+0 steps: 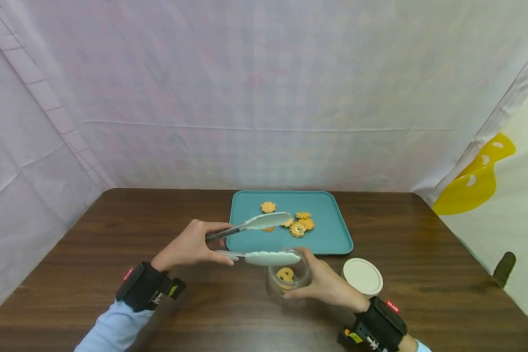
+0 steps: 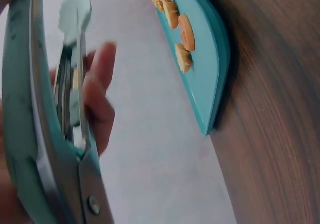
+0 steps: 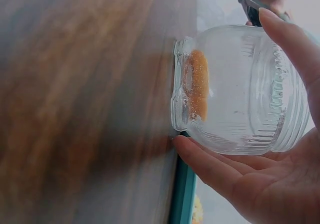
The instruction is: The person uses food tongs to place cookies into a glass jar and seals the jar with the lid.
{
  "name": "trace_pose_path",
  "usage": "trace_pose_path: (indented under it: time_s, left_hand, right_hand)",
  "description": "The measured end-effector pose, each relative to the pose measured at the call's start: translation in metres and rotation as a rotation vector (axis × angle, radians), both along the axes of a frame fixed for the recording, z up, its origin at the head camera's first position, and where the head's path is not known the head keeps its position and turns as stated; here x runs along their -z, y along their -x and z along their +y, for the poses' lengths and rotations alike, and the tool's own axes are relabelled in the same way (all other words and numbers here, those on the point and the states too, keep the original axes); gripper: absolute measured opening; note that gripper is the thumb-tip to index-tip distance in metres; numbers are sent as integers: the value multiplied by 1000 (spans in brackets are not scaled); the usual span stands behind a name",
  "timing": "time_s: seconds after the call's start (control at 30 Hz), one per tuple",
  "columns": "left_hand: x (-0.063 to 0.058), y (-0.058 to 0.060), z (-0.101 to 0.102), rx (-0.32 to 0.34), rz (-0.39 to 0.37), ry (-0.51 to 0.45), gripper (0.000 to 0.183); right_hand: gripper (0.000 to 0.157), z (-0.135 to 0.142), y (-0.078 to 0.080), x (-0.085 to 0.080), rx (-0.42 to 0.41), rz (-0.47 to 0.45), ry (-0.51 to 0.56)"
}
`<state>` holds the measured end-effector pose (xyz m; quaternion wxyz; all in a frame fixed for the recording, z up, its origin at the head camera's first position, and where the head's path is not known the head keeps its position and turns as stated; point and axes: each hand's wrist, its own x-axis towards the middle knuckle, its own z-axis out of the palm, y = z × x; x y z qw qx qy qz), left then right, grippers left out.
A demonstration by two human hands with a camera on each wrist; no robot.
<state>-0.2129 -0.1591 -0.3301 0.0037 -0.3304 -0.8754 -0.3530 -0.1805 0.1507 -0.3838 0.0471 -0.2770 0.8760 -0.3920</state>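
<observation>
My left hand (image 1: 198, 244) grips a pair of tongs (image 1: 273, 258) with pale mint tips and metal arms; the arms are spread wide and nothing sits between the tips. One tip overlaps the mouth of a clear glass jar (image 3: 235, 88) in the head view, the other is over the tray. My right hand (image 1: 323, 281) holds the jar round its side, thumb and fingers on opposite walls. A cookie (image 1: 285, 274) with holes lies at the jar's bottom. Beyond, several cookies (image 1: 297, 229) lie on a teal tray (image 1: 334, 234), some partly hidden by the upper tip.
A round white lid (image 1: 363, 276) lies on the brown wooden table (image 1: 229, 313), right of my right hand. The tray is near the table's back edge. Pale cloth (image 1: 264, 98) hangs behind the table and along its sides.
</observation>
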Motion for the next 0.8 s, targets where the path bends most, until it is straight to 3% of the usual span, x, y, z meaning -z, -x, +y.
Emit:
trace_pose_path:
  time_s: [0.17, 0.3, 0.57, 0.8]
  left_hand:
    - [-1, 4, -1, -170, 16, 2, 78]
    - [3, 11, -2, -258, 21, 10, 77]
    - [13, 30, -3, -332, -2, 37, 81]
    - [23, 45, 2, -356, 15, 66, 77]
  right_hand:
    - [83, -1, -1, 0, 15, 31, -16]
    - [82, -1, -1, 0, 23, 17, -5]
    - [81, -2, -1, -1, 41, 6, -1]
    - [80, -3, -1, 0, 49, 6, -7]
